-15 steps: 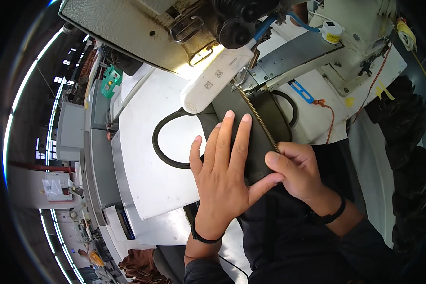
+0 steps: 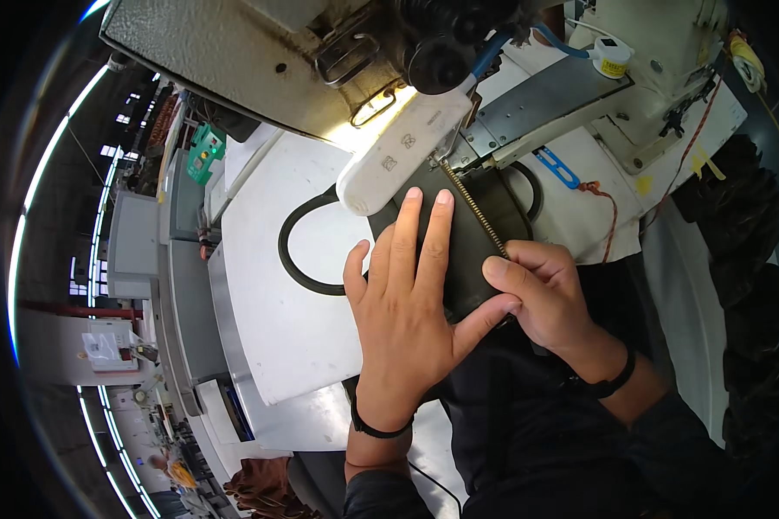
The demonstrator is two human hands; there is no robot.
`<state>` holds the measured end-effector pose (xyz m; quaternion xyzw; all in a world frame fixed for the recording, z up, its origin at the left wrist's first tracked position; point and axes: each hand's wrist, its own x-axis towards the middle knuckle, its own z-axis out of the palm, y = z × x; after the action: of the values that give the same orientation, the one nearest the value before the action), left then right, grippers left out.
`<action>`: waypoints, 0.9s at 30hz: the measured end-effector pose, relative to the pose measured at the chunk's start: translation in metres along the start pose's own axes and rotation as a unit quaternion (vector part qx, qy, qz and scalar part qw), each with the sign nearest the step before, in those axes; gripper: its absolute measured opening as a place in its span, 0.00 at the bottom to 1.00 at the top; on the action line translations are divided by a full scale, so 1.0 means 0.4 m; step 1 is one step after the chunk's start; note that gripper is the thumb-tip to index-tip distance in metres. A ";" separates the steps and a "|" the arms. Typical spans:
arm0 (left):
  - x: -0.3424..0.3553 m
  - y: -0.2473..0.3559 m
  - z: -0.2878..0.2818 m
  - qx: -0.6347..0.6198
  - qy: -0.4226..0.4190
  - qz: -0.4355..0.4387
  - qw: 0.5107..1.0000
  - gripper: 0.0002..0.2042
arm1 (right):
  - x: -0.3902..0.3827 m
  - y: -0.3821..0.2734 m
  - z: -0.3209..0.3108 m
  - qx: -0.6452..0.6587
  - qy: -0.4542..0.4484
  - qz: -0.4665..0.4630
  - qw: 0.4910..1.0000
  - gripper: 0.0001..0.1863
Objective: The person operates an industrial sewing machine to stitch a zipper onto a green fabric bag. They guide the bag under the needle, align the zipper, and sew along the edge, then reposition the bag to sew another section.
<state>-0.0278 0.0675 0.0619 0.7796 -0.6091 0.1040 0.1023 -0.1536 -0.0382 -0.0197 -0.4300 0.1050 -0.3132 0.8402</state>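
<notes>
A dark olive bag (image 2: 464, 277) lies under the head of a sewing machine (image 2: 268, 78). Along its edge runs a zipper (image 2: 474, 208) with brass-coloured teeth, leading up to the needle area. My left hand (image 2: 407, 294) rests flat on the bag's panel, fingers spread and thumb reaching toward my other hand. Between thumb and bent fingers, my right hand (image 2: 541, 294) pinches the zipper edge at its near end. One loop handle (image 2: 287, 251) curves out on the left; another handle (image 2: 535, 186) shows on the right. A white rounded machine piece (image 2: 398, 156) hides part of the bag's far end.
Under the bag spreads a white tabletop (image 2: 277, 346). A blue plastic tool (image 2: 557, 168) on a red cord lies right of the machine's metal arm (image 2: 545, 108). Dark material (image 2: 757, 285) is heaped at far right, brown material (image 2: 273, 486) at lower left.
Both hands and the bag have slid a little farther up toward the needle area. The left hand stays flat, and the right keeps its pinch. The view has shifted slightly.
</notes>
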 end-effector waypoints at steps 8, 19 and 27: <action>0.005 -0.007 0.002 -0.007 0.008 0.002 1.000 0.49 | 0.012 -0.009 0.005 -0.002 -0.008 0.008 1.000 0.19; 0.020 -0.053 0.062 -0.067 0.109 0.041 0.991 0.33 | 0.068 -0.008 0.015 -0.030 -0.002 -0.003 1.000 0.20; 0.053 -0.095 0.114 -0.133 0.193 0.049 0.971 0.27 | 0.134 -0.002 0.019 -0.082 0.007 -0.034 0.996 0.20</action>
<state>0.0157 0.0439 0.0231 0.6936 -0.6237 0.1753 0.3149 -0.1087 -0.0665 -0.0097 -0.4987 0.1218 -0.3352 0.7900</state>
